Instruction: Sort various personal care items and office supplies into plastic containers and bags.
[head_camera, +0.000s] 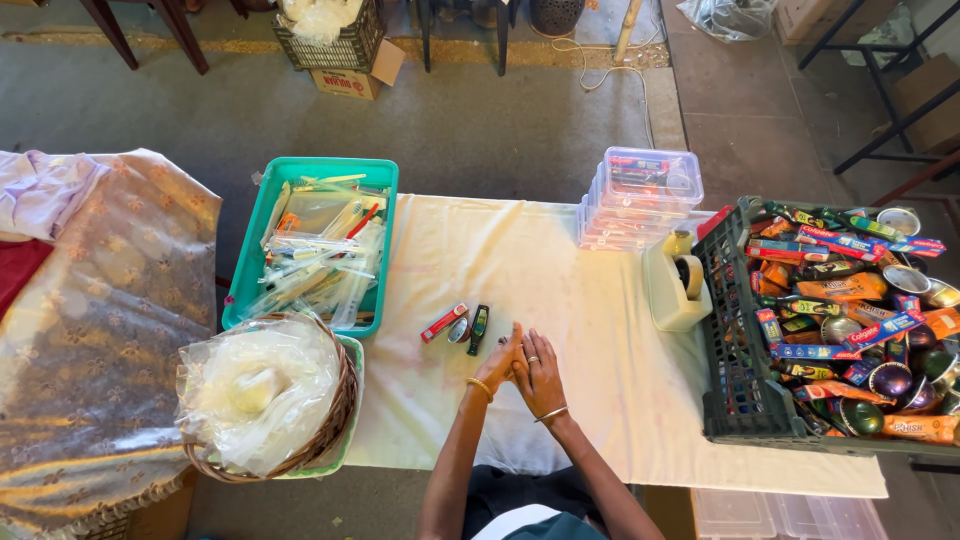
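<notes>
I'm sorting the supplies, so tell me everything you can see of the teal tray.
The teal tray looks like plastic, rectangular with a raised rim, and sits at the table's left end, partly on the white cloth. It is heaped with clear wrapped packets. Its near edge meets a wicker basket of clear bags. No hand touches it.

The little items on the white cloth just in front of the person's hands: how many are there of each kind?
Small red box: 1
Small round silvery item, partly hidden, kind unclear: 1
Dark sachet with green print: 1
Total: 3

All three lie side by side just beyond the left hand, which is pressed against the right hand.
</notes>
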